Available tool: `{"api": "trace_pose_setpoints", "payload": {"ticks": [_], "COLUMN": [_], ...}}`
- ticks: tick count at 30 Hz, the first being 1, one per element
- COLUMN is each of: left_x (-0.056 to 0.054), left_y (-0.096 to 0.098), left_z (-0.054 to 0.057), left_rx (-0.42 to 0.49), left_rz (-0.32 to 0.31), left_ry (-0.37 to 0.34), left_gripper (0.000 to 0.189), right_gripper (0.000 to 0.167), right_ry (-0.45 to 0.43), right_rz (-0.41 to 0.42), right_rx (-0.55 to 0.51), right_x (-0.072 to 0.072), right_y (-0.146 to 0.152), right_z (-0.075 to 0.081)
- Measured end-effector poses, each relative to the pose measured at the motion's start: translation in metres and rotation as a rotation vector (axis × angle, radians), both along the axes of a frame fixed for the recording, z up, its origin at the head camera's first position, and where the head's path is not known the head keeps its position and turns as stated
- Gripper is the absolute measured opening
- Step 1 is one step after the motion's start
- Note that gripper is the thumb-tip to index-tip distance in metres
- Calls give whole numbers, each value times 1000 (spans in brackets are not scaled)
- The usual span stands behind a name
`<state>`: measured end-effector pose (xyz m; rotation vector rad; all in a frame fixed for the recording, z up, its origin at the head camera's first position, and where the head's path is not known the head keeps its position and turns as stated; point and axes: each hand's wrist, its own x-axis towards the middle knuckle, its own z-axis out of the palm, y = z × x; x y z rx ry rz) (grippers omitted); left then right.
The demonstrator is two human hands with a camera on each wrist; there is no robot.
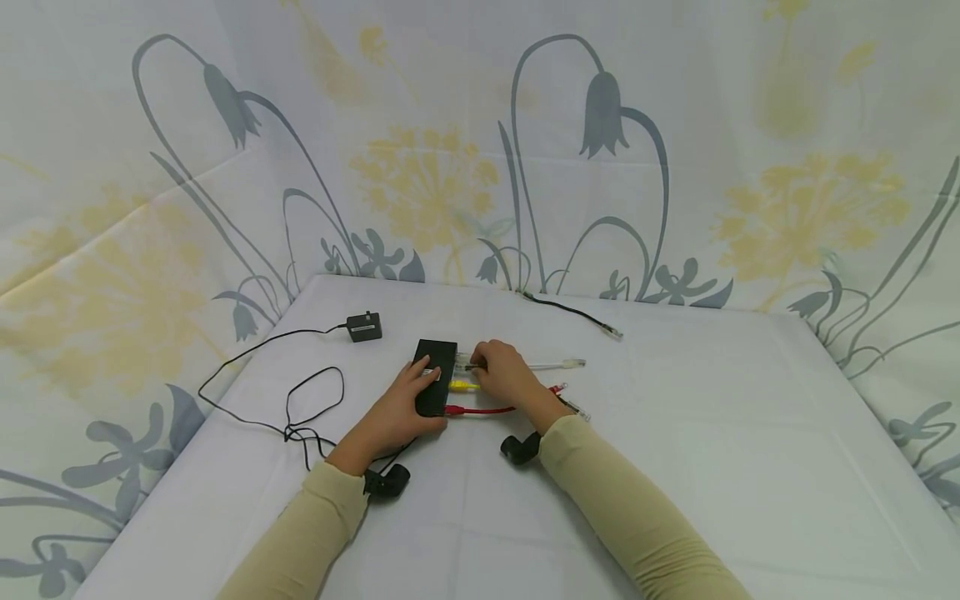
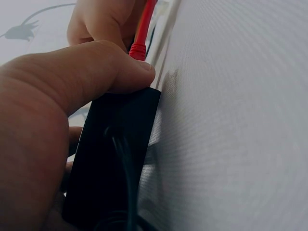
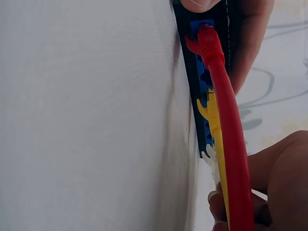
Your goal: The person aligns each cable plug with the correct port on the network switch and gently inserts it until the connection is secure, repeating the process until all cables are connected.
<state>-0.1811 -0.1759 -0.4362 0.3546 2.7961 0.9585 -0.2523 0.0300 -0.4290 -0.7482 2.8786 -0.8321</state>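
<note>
A black network switch (image 1: 431,398) with blue ports lies on the white table. My left hand (image 1: 397,408) grips it, fingers over its top and thumb at its near end. A red network cable (image 3: 225,91) is plugged into the nearest port, with a yellow network cable (image 3: 213,115) in a port farther along. At the far end of the port row is a whitish plug (image 3: 210,158). My right hand (image 1: 504,372) pinches a network cable beside that plug; the fingers hide the held part. A white network cable (image 1: 555,365) extends rightward from behind this hand.
A black power adapter (image 1: 364,327) lies at the back left, its thin cord (image 1: 225,367) looping across the left side toward the switch. A loose black network cable (image 1: 570,311) is near the back edge. Beside my right wrist lies another dark cable's clear plug (image 1: 579,410).
</note>
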Motion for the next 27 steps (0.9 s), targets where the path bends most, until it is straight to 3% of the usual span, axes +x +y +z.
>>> {"api": "trace_pose_setpoints", "payload": {"ticks": [27], "left_x": [1], "left_y": [1], "left_z": [2], "left_rx": [9], "left_rz": [-2], "left_ry": [-5], "left_gripper": [84], "right_gripper": [13], "right_ry": [-12], "right_rz": [39], "right_rx": [-42], "right_x": [1], "right_y": [-1], "right_z": [-6]}}
